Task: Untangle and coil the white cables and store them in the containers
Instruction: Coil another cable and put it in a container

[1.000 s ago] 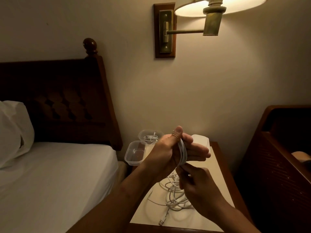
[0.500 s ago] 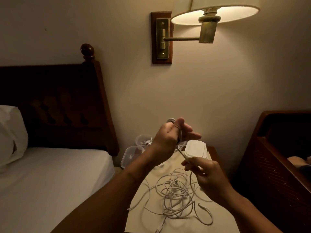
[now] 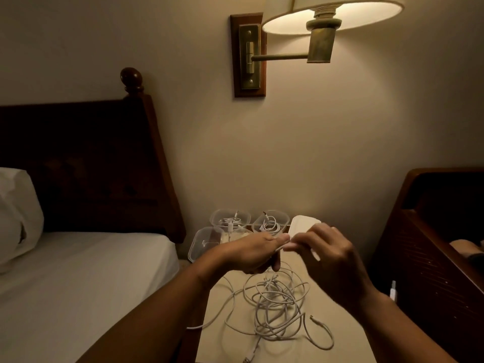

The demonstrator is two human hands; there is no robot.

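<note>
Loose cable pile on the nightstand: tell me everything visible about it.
The cable pile is thin white cords, looped into a loose flat tangle on the pale nightstand top. Two plug ends show, near and right; one strand trails off the left edge. Another seems to rise to the left hand, which pinches it; the blurred right hand meets it, grip unclear.

White cables (image 3: 275, 307); clear containers (image 3: 230, 221); white sheet (image 3: 78, 279); dark-brown headboard (image 3: 86, 163).

head cam | wide-angle | faces forward, slightly down | close above cables (image 3: 277, 307) on nightstand (image 3: 222, 347)
</note>
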